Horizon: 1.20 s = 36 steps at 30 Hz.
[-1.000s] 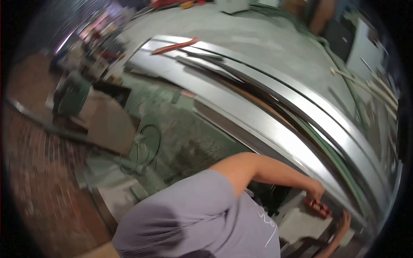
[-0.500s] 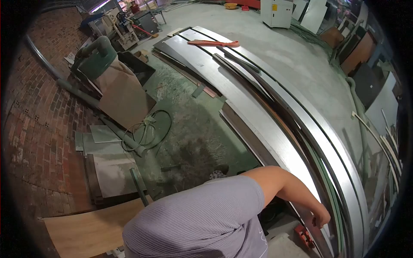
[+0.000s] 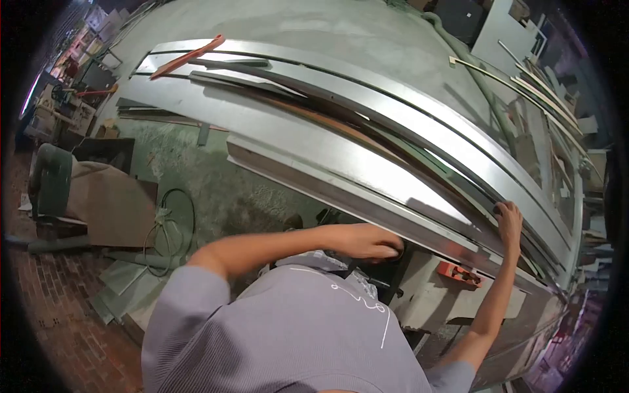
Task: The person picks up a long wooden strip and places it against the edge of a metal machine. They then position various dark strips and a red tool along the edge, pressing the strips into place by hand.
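Observation:
My right hand (image 3: 510, 221) reaches over the long saw table (image 3: 314, 134), its fingers bent down at the dark long strips (image 3: 419, 157) lying along the table's length. What its fingertips grip is hidden. Close to my body, in front of my shirt, is my left hand (image 3: 368, 242), its fingers curled and smeared by motion; I cannot make out anything in it. A red fixture (image 3: 460, 274) with dark knobs sits below the table's near edge, between my two hands.
An orange-red bar (image 3: 189, 57) lies across the table's far left end. A dust-collector bag (image 3: 121, 203) and a coiled hose (image 3: 171, 229) stand at the left. Long pale strips (image 3: 517, 82) lean at the right, beside a thick hose (image 3: 481, 82).
My view has swung to the right and downward. My right hand has come into view on the strips; my left hand has drawn back from the table's near edge toward my body.

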### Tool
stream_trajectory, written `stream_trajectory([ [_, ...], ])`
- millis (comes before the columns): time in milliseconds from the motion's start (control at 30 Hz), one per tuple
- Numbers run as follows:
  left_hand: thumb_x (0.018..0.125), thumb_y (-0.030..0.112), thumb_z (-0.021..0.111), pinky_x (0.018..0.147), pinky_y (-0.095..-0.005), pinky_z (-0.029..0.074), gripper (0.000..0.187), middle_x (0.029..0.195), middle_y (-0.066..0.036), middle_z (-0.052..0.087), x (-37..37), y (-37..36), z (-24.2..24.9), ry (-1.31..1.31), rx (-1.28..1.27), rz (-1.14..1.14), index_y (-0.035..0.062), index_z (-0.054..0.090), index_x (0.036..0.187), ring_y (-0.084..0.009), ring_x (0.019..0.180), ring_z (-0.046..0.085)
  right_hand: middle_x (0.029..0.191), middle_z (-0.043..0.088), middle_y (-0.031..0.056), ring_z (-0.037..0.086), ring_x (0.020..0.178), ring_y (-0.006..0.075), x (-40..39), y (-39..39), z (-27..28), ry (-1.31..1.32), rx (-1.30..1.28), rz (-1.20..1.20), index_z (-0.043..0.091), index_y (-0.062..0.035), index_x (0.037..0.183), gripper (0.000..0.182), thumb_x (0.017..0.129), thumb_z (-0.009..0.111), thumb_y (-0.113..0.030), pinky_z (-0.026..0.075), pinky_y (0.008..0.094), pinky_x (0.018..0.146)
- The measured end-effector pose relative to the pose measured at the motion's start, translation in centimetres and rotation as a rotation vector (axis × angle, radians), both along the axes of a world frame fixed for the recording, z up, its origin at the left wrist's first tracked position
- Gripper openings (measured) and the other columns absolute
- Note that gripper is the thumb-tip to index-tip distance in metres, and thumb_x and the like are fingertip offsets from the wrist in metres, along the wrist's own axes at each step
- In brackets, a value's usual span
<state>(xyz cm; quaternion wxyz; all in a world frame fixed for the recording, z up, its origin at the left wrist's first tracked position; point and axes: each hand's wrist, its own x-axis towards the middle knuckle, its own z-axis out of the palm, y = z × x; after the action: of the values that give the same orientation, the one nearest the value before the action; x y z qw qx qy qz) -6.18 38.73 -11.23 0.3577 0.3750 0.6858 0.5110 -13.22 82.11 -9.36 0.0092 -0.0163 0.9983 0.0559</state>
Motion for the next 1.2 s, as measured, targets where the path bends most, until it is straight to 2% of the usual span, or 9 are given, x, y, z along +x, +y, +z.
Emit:
stream_trajectory([
  [233,0.094,0.024,0.045,0.067,-0.0261,0.045,0.039,0.076,-0.004,0.054,4.1,-15.0,0.3,-0.528,-0.002,0.57,0.0001,0.045,0.125,-0.011,0.07,0.05,0.113,0.053,0.0088,0.048,0.11,0.0285,-6.6,-13.2,1.2,-0.021,-0.024,0.24,0.061,-0.0093,0.104,0.033,0.071,0.067,-0.007,0.033,0.0455,0.098],
  [467,0.094,0.023,0.045,0.065,-0.0233,0.045,0.037,0.073,0.0,0.053,-0.3,-23.6,2.2,-0.39,0.153,0.699,0.0004,0.046,0.124,-0.0082,0.069,0.049,0.116,0.052,0.0116,0.047,0.111,0.0293,-12.3,-34.1,1.4,-0.088,-0.106,0.472,0.062,-0.0071,0.102,0.029,0.074,0.068,-0.014,0.033,0.0428,0.097],
  [533,0.094,0.023,0.045,0.064,-0.023,0.045,0.037,0.073,0.0,0.053,-1.5,-25.6,1.8,-0.368,0.174,0.702,0.0005,0.047,0.123,-0.008,0.068,0.049,0.116,0.051,0.0133,0.044,0.115,0.0287,-13.7,-39.5,0.1,-0.086,-0.212,0.482,0.061,-0.0088,0.103,0.029,0.076,0.063,-0.017,0.029,0.0519,0.101],
  [633,0.094,0.022,0.045,0.064,-0.023,0.044,0.034,0.073,0.001,0.054,-2.9,-27.7,1.1,-0.439,0.161,0.752,0.0007,0.048,0.12,-0.008,0.068,0.051,0.117,0.05,0.0129,0.043,0.116,0.0294,-16.8,-45.6,-3.3,0.021,-0.307,0.533,0.061,-0.0071,0.102,0.028,0.077,0.061,-0.018,0.029,0.054,0.1],
  [667,0.094,0.022,0.045,0.064,-0.023,0.044,0.034,0.073,0.001,0.054,-3.3,-28.0,1.1,-0.434,0.148,0.696,0.0007,0.048,0.12,-0.008,0.068,0.051,0.116,0.051,0.0125,0.047,0.112,0.0295,-17.0,-47.7,-3.5,0.108,-0.29,0.543,0.058,-0.0065,0.105,0.03,0.078,0.062,-0.019,0.033,0.048,0.098],
  [767,0.094,0.02,0.043,0.064,-0.0234,0.043,0.032,0.072,0.0,0.053,-4.2,-28.3,0.5,-0.469,0.139,0.733,0.0003,0.049,0.118,-0.0083,0.068,0.05,0.114,0.051,0.0116,0.047,0.111,0.0291,-16.2,-52.4,-3.4,0.294,-0.479,0.472,0.053,-0.0109,0.113,0.037,0.078,0.062,-0.017,0.034,0.0476,0.096],
  [933,0.093,0.019,0.045,0.062,-0.0228,0.044,0.03,0.071,-0.001,0.053,-5.5,-27.7,1.5,-0.334,0.124,0.612,0.0008,0.051,0.116,-0.0087,0.066,0.05,0.113,0.051,0.0102,0.05,0.105,0.0276,-10.0,-51.7,0.8,0.475,-0.555,0.452,0.053,-0.0129,0.112,0.04,0.074,0.066,-0.014,0.037,0.0431,0.088],
  [1033,0.093,0.019,0.045,0.061,-0.0236,0.043,0.029,0.071,-0.001,0.053,-5.8,-25.4,2.6,-0.334,0.1,0.529,0.0013,0.051,0.116,-0.0093,0.066,0.05,0.113,0.052,0.0093,0.05,0.101,0.0267,-2.9,-46.4,2.6,0.583,-0.659,0.243,0.054,-0.0143,0.113,0.044,0.071,0.068,-0.01,0.039,0.0407,0.086],
  [1200,0.094,0.023,0.047,0.06,-0.0241,0.042,0.031,0.072,-0.002,0.053,-5.6,-22.1,0.7,-0.413,0.125,0.266,0.002,0.051,0.117,-0.0093,0.065,0.05,0.111,0.053,0.0168,0.051,0.104,0.0324,15.8,-36.4,2.8,0.689,-0.576,-0.474,0.056,-0.0049,0.11,0.034,0.077,0.061,-0.011,0.04,0.0388,0.092],
])
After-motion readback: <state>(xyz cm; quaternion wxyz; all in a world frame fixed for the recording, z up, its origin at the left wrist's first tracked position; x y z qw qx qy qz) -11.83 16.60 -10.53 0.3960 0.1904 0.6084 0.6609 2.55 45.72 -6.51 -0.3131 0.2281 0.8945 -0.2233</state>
